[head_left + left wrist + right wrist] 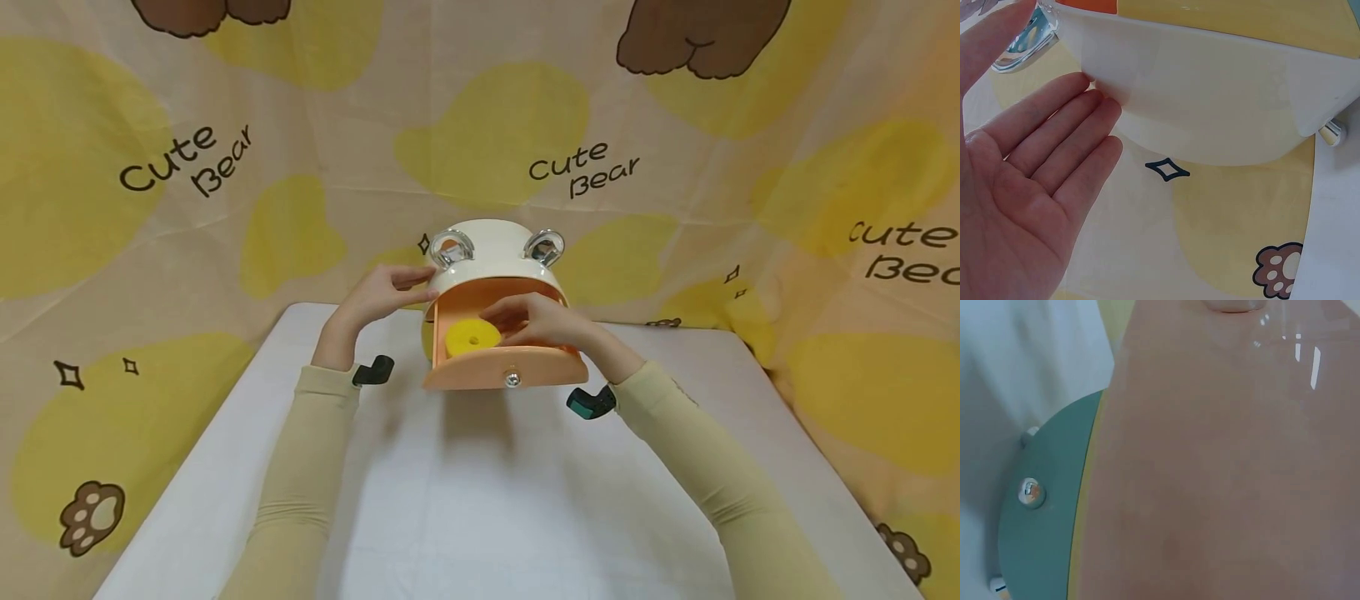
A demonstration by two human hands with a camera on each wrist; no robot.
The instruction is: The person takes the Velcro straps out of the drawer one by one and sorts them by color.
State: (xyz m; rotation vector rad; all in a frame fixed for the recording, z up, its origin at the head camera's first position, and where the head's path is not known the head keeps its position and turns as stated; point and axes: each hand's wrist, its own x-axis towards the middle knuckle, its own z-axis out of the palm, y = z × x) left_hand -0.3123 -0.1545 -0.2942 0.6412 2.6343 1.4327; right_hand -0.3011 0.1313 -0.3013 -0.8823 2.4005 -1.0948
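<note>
In the head view, a cream rounded box point(491, 237) with shiny silver ears stands towards the back of the white table. Its peach drawer point(468, 375) is pulled out, and a yellow disc point(461, 340) with a small central hole is inside. My right hand point(543, 321) reaches over the drawer, fingers and thumb bent at the disc's right edge, seeming to pinch it; the contact is partly hidden. My left hand point(382, 293) is at the box's left side. The left wrist view shows its straight fingers point(1079, 137) against the cream wall. No right hand shows in the right wrist view.
A green lower drawer front point(1054, 469) with a silver knob point(1032, 492) lies below the peach drawer. Another silver knob point(512, 379) is on the peach front. Behind the white table point(525, 517) hangs a printed cloth point(360, 142).
</note>
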